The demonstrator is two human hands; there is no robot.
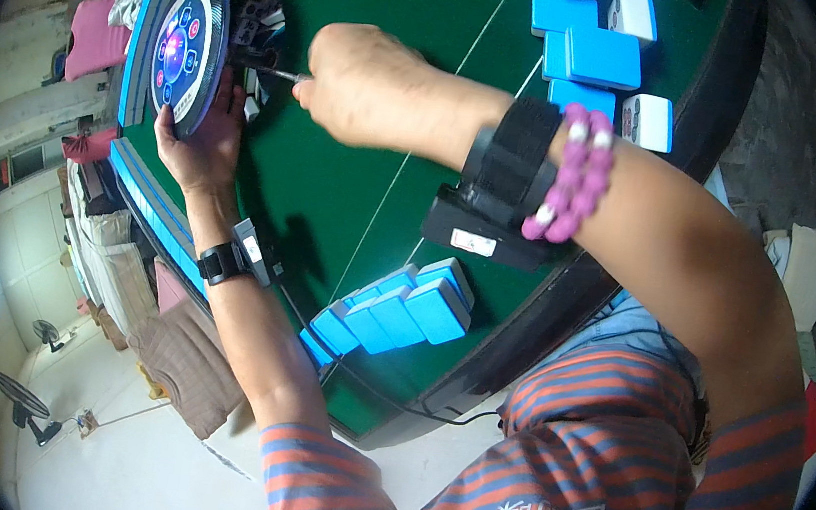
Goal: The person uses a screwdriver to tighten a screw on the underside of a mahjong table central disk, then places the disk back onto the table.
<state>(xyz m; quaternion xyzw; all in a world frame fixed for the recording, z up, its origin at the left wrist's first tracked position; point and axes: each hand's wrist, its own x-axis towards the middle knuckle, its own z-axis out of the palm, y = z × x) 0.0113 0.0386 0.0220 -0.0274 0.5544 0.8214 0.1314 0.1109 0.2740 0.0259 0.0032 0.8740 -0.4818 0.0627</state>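
My left hand [206, 151] grips the round control panel [212, 61] of a mahjong table, tilting it up on edge. Its face has lit buttons around a glowing purple middle. Closed around a slim tool with a metal shaft [288, 75], which looks like a screwdriver, my right hand [371, 90] points it at the panel's back. The tool's handle is hidden in my fist, and its far end is lost in shadow. Beside the panel is a dark round opening [260, 11] with some tiles or parts in it.
Blue-backed mahjong tiles [391, 314] stand in a row near the table's front edge. More tiles [602, 56] lie stacked at the right on the green tabletop [335, 186]. A black cable [392, 399] crosses the dark table rim. Draped cloth [185, 361] and fans [24, 398] are at the left.
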